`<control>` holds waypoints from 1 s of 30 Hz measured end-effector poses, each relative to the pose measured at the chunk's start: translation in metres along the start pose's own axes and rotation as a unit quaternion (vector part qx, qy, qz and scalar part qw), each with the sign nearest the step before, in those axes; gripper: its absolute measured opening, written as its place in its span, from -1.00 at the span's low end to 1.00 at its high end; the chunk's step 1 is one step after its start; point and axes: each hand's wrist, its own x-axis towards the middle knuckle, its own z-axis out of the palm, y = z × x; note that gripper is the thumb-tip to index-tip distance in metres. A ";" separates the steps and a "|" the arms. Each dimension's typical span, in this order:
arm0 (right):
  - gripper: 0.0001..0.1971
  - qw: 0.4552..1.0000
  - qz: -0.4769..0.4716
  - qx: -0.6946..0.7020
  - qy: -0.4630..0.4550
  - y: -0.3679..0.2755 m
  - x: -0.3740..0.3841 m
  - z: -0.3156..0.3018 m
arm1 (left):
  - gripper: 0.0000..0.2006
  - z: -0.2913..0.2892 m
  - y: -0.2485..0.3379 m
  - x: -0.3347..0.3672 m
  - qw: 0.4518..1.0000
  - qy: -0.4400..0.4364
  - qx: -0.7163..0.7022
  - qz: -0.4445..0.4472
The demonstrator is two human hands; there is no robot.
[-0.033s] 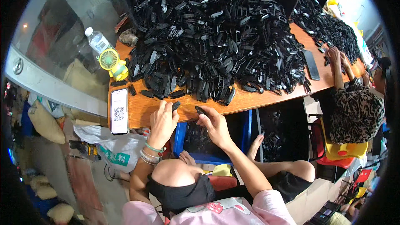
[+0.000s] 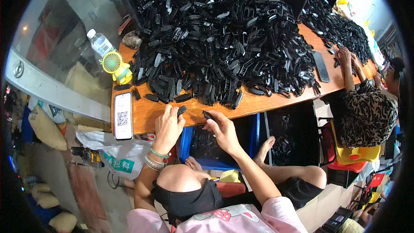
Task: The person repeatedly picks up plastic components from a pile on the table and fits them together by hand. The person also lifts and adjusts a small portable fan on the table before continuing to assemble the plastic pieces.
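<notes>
The left hand (image 2: 170,125) pinches a black plastic casing (image 2: 181,110) between its fingers (image 2: 174,113) and the right hand (image 2: 221,128) a second casing (image 2: 207,114), both probably light, stiff, smooth, best held by their long sides.

Pink short-sleeved top (image 2: 206,221), sleeves (image 2: 280,211) loose; white cartoon print (image 2: 241,212) with red patch (image 2: 222,215) across front. Black shorts (image 2: 189,198), legs ending above bare knees (image 2: 317,176). Left hand (image 2: 168,125): green bracelet (image 2: 160,154) at wrist (image 2: 162,145), pale shiny bangles (image 2: 152,163) stacked just behind. Feet (image 2: 265,147) bare.
</notes>
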 end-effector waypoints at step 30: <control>-0.56 0.953 -0.167 -0.251 0.001 -0.029 -0.030 -0.021 | -0.73 0.003 0.061 -0.006 0.898 -0.119 -0.422 -0.025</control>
